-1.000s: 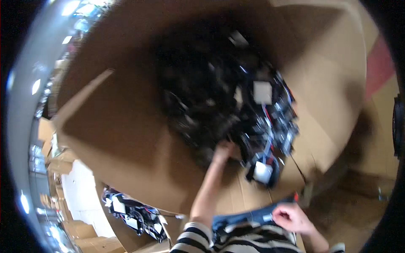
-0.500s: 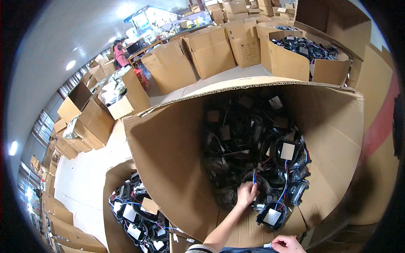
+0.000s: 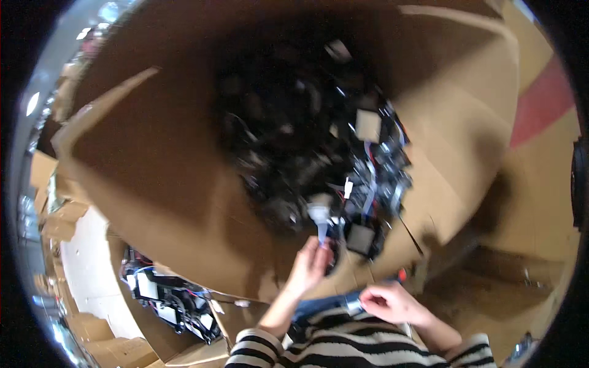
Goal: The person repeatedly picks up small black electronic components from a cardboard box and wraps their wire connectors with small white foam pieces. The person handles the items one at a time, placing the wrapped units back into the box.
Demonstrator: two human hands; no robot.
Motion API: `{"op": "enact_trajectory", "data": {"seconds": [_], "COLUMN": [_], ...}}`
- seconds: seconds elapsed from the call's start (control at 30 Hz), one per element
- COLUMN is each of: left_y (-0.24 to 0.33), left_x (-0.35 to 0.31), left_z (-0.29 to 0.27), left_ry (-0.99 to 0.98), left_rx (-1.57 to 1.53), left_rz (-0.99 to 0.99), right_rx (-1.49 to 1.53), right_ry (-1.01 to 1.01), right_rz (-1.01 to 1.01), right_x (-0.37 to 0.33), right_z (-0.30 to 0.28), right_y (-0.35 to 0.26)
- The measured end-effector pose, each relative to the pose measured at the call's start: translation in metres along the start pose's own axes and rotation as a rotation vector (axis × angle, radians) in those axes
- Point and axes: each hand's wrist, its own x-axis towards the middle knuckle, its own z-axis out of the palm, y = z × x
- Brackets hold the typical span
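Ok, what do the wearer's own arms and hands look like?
Left hand and right hand are both ungloved, with bare wrists. Left sleeve and right sleeve are black-and-white striped. Blur hides finer detail.

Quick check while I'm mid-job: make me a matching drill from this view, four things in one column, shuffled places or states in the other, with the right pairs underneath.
Things
1. Bare left hand
2. Bare right hand
3. Heap of glossy black parts
4. Smaller brown cardboard box

Places or states
A. Inside the large brown cardboard box
B. Lower left of the picture, outside the large box
C. In front of the body, fingers curled
D. At the heap's near end, by a pale, blurred piece

Right pairs: 1-D, 2-C, 3-A, 4-B
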Motion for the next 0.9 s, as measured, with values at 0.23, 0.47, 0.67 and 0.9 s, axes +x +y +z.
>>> {"op": "enact_trajectory", "data": {"seconds": [0.23, 0.47, 0.67, 0.9], "left_y": [0.021, 0.015, 0.003, 0.003], "left_x": [-0.032, -0.041, -0.039, -0.035], "left_z": [0.005, -0.002, 0.009, 0.012], "left_ry": [-0.243, -0.251, -0.001, 0.008], "left_rx": [0.006, 0.246, 0.588, 0.736], "left_rz": [-0.066, 0.296, 0.51, 0.747], "right_rx": [-0.023, 0.144, 0.155, 0.064], "right_ry": [0.057, 0.257, 0.185, 0.331], "right_rz": [-0.032, 0.005, -0.052, 0.041], "right_x": [-0.005, -0.008, -0.02, 0.004], "right_z": [-0.009, -0.024, -0.016, 0.0], "right_y": [-0.011, -0.011, -0.018, -0.009]}}
